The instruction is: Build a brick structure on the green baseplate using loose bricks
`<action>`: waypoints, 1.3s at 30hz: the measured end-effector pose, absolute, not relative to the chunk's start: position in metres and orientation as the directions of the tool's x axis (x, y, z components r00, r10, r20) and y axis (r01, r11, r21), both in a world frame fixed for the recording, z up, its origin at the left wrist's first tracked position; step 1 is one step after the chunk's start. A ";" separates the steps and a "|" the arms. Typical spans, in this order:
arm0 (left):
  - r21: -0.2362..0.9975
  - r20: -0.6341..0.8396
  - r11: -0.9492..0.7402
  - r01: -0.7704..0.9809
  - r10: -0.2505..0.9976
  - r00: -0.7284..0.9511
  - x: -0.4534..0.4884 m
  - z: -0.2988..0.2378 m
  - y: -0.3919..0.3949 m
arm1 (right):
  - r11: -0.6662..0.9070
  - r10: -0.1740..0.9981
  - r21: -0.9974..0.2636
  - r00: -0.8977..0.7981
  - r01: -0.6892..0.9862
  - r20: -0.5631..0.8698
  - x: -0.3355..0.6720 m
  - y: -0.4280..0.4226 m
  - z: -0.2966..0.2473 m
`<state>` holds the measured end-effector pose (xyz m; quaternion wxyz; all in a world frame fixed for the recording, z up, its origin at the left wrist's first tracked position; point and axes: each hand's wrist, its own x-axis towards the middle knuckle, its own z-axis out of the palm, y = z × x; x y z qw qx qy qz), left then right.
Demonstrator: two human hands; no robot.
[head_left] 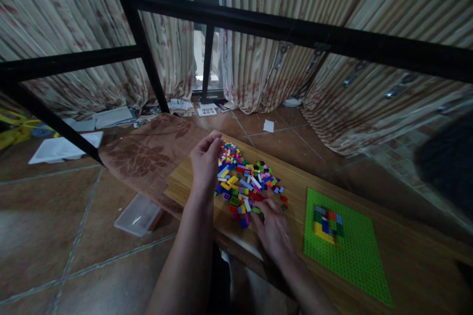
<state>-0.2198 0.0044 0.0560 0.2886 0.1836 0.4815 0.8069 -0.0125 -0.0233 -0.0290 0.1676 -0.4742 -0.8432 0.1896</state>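
A heap of small colourful toy bricks [246,182] lies spread over the wooden bench top. My left hand [206,157] is raised at the left side of the heap, its fingers and thumb pinched together; whatever is between them is hidden. At the near edge of the heap, my right hand [273,221] has its thumb and index finger around a green toy brick [255,210]. To the right lies a green studded baseplate [354,256], with a patch of red, blue, green, white and yellow bricks [327,226] on it, slightly blurred.
The bench [291,177] is narrow, with a brown patterned cloth [148,152] at its far left end. Below on the tiled floor sits a clear plastic box [136,214]. A black metal frame [258,17] crosses in front of striped curtains [258,74]. Papers [114,117] lie by the curtains.
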 end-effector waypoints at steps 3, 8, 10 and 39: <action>0.861 -0.015 -0.382 -0.337 0.642 -0.767 -0.225 0.056 0.002 | 0.462 0.878 -0.498 -0.457 0.734 0.142 -0.002 -0.019 -0.033; 0.849 -0.027 -0.388 -0.359 0.646 -0.763 -0.225 0.057 0.002 | 0.398 0.917 -0.457 -0.357 0.796 0.176 0.014 -0.012 -0.033; 0.844 -0.023 -0.396 -0.362 0.647 -0.762 -0.223 0.057 0.003 | 0.377 0.926 -0.432 -0.320 0.819 0.200 0.013 -0.008 -0.029; 0.854 -0.061 -0.353 -0.383 0.663 -0.747 -0.223 0.056 0.002 | 0.300 0.913 -0.821 -0.396 0.485 0.099 -0.013 0.008 -0.030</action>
